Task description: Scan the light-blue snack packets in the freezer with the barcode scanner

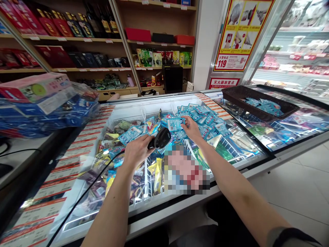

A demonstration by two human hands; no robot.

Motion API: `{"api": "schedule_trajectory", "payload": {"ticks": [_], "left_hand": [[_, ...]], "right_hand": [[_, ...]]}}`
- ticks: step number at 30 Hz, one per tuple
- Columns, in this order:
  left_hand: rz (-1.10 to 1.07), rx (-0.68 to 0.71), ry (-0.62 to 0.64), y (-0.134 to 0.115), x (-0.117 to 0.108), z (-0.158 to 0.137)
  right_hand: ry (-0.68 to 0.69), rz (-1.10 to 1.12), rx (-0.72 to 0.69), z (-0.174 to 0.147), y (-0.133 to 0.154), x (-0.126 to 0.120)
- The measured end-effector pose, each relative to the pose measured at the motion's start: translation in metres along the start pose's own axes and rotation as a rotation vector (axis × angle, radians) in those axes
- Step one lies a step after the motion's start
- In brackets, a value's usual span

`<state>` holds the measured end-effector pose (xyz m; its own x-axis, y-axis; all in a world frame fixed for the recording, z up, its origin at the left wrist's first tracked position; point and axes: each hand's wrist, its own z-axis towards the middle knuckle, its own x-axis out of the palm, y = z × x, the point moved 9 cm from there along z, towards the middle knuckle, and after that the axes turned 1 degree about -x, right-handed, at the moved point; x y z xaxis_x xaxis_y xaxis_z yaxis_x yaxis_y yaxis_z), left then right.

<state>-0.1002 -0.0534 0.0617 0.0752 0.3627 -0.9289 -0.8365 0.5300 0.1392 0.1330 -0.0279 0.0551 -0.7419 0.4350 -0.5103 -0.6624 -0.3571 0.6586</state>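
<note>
My left hand [136, 150] is wrapped round a black handheld barcode scanner [163, 138], whose head points away toward the right. A black cable [88, 192] trails from it to the lower left. Between the fingers of my right hand [192, 129] is the edge of a light-blue packet [174, 124], just beyond the scanner head. Many similar blue packets [205, 119] lie in a loose heap on the freezer's glass top [164, 103], behind and around my right hand. More blue packets [131, 134] are spread to the left of the scanner.
Frozen goods in wire baskets show through the glass. A dark plastic tray [232, 94] with some blue packets stands at the right. Plastic-wrapped boxes [46, 106] are stacked at the left. Price strips [74, 161] line the freezer. Shelves [102, 40] of goods stand behind.
</note>
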Motion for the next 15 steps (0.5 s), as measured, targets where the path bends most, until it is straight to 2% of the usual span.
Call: {"api": "schedule_trajectory", "payload": {"ticks": [15], "left_hand": [[0.003,0.016,-0.004,-0.0001,0.0011,0.0002]], "right_hand": [[0.012,-0.002,-0.013,-0.0004,0.0002,0.0011]]}}
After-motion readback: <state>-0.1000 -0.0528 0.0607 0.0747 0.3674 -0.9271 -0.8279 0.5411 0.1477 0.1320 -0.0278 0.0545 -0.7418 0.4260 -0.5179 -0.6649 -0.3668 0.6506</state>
